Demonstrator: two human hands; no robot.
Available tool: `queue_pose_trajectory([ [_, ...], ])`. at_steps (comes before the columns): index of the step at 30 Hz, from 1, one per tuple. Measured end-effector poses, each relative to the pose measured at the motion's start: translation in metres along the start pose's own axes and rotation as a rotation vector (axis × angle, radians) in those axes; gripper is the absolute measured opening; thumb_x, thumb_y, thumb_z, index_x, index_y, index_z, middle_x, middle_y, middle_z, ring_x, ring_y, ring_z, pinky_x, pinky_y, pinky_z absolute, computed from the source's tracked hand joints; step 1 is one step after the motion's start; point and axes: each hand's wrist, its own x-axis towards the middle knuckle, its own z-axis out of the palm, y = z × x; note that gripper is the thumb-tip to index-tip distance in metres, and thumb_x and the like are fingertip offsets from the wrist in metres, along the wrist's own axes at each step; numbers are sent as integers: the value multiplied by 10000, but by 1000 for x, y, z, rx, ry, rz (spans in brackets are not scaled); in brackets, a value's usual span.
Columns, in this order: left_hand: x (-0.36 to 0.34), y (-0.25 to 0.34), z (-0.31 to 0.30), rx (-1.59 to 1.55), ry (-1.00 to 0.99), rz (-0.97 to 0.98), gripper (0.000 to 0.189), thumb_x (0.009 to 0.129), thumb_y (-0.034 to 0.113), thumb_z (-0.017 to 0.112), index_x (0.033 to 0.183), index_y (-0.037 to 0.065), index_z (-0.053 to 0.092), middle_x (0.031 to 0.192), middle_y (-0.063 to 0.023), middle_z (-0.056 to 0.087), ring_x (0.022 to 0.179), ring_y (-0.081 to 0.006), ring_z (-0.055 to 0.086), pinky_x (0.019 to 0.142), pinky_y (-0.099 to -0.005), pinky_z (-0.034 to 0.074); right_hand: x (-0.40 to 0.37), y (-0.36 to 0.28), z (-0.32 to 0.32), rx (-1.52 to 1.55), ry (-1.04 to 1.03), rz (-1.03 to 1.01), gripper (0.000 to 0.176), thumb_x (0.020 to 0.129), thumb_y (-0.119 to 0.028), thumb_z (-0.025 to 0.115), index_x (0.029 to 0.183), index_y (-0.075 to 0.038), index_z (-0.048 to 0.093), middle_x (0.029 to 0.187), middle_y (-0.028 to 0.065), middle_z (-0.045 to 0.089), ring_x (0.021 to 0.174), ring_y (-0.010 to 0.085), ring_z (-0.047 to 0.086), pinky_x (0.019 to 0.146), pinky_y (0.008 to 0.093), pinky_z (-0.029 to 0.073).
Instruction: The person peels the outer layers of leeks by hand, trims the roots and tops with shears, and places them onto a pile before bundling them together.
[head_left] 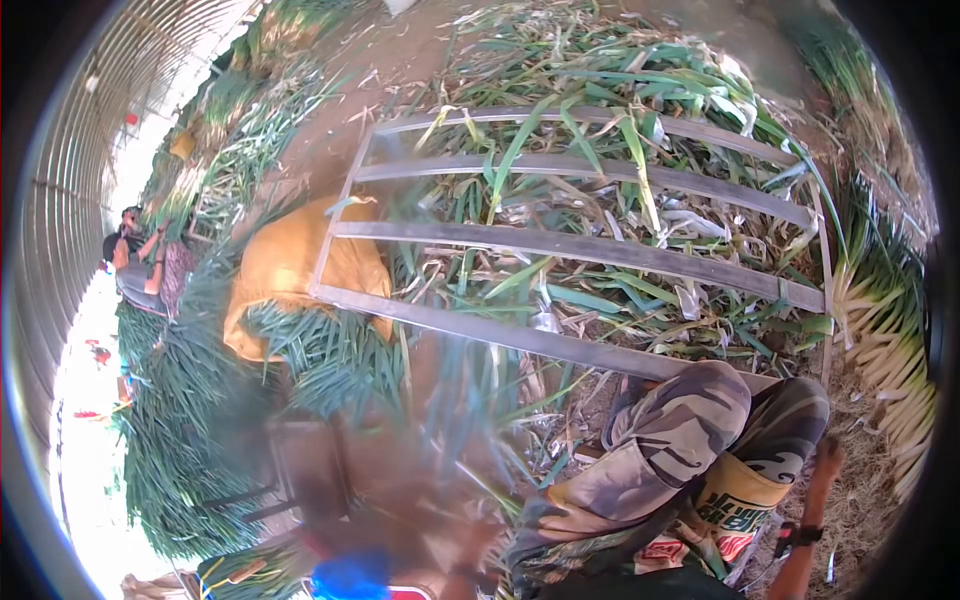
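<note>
My right hand [828,461] is low on the right, beside my bent knee and close to the root ends of a row of long green onions [890,385]. A dark band circles that wrist, and I cannot make out how the fingers are set. At the bottom, my left hand [482,540] is smeared by motion beside my camouflage trousers [690,420], so whether it holds anything does not show. Before my knees lies a metal rack [560,250] with several flat bars. Loose green leaves [640,170] lie under and across it.
An orange sack [300,255] with green tops spilling out touches the rack's left end. Large piles of green onions [180,450] line the left side. A person [145,265] sits farther off there. A blurred blue object [350,577] and a dark stool-like frame [305,470] are lower left.
</note>
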Motion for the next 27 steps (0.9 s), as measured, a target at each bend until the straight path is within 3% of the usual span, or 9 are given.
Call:
queue_pose_trajectory([
  [2,0,1,16,-252,-37,11,257,907,147,706,1131,29,665,879,-101,716,675,-198,683,555,-298,532,17,-116,-10,176,-18,-99,378,968,-184,596,1296,5,580,796,12,569,650,90,515,558,270,415],
  [4,26,-20,1,134,-119,232,397,853,343,757,1170,109,713,1057,-118,736,803,-230,719,696,-339,579,43,-185,-11,252,-96,-170,375,978,-152,589,1312,17,570,851,7,566,701,94,495,602,266,413],
  [7,65,-31,-25,888,397,1061,413,855,349,751,1176,92,711,1076,-94,740,886,-213,717,716,-312,574,51,-292,5,200,-277,-405,335,948,-120,592,1260,1,590,894,-1,580,775,102,526,670,263,433],
  [8,14,22,-25,380,214,276,433,909,362,698,1245,90,665,1030,-95,725,959,-223,687,731,-328,570,49,-314,16,177,-335,-506,319,938,-118,592,1237,-8,600,910,-7,586,800,107,537,692,264,439],
  [9,-13,58,-28,210,268,161,437,907,360,702,1247,89,654,1036,-97,719,956,-224,684,727,-330,569,52,-322,32,147,-342,-588,315,919,-94,598,1222,-7,603,916,-1,584,805,111,529,703,273,439],
  [15,-102,50,-170,-353,858,331,472,890,348,729,1257,84,589,1071,-105,684,937,-233,668,706,-348,562,2,-401,57,-272,-706,-701,329,795,-84,673,1109,-1,624,890,132,589,829,241,571,772,365,456],
  [20,-185,26,-267,-795,1291,525,513,877,338,751,1265,80,535,1101,-112,655,922,-241,654,689,-363,556,-20,-376,70,-262,-525,-926,288,752,-122,725,1009,-17,649,831,189,637,839,362,610,769,431,461],
  [22,-208,18,-291,-895,1376,608,532,872,334,760,1268,79,513,1113,-115,643,916,-243,649,681,-369,553,-30,-405,55,-293,-684,-758,322,764,-148,750,1044,-14,665,864,177,660,853,354,637,790,426,487],
  [27,-245,10,-335,-1041,1482,766,584,858,324,782,1277,75,459,1143,-122,614,900,-251,635,664,-383,548,-41,-416,50,-332,-612,-792,265,757,-136,726,959,11,637,833,197,654,811,364,636,735,422,475],
])
